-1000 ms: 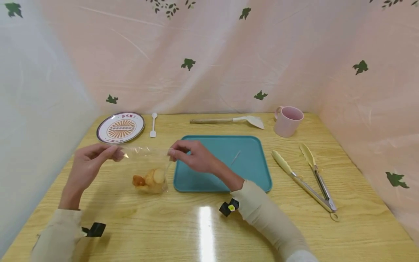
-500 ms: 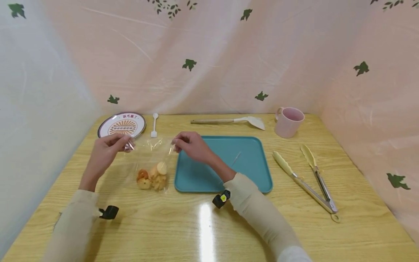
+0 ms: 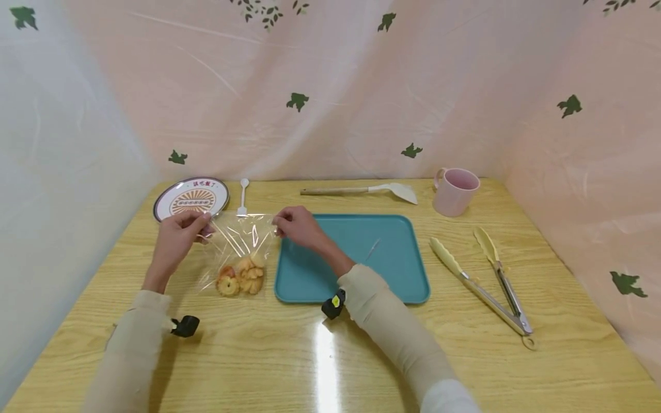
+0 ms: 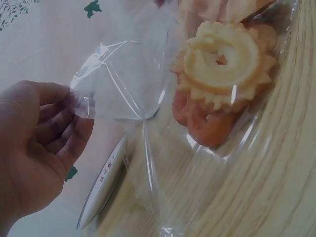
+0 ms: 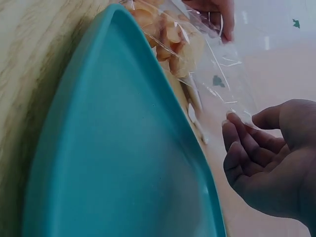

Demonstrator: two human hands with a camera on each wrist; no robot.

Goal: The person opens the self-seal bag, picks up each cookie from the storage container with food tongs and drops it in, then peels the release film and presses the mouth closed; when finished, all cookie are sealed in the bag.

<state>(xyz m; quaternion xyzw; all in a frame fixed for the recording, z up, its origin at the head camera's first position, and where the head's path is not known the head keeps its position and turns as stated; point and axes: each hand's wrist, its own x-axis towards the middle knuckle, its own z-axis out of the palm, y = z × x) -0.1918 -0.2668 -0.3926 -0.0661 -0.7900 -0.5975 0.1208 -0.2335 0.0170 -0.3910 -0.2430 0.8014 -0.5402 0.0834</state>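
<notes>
A clear plastic bag is stretched between my two hands, its top edge held up taut. Several cookies lie at its bottom, golden and ridged, one with a ring shape and a redder one behind, as the left wrist view shows. My left hand pinches the bag's upper left corner between thumb and fingers. At the upper right corner, my right hand pinches the film the same way, over the left rim of a teal tray. Whether the bag's bottom touches the table cannot be told.
A patterned plate and a small white spoon lie behind the bag. Farther back rest a wooden-handled spatula and a pink mug. Spread tongs lie right of the tray. A thin clear strip is on the tray.
My left hand has moved right and slightly up, nearer my right hand. The bag has risen and turned, and its cookies have shifted, spreading side by side along the bottom.
</notes>
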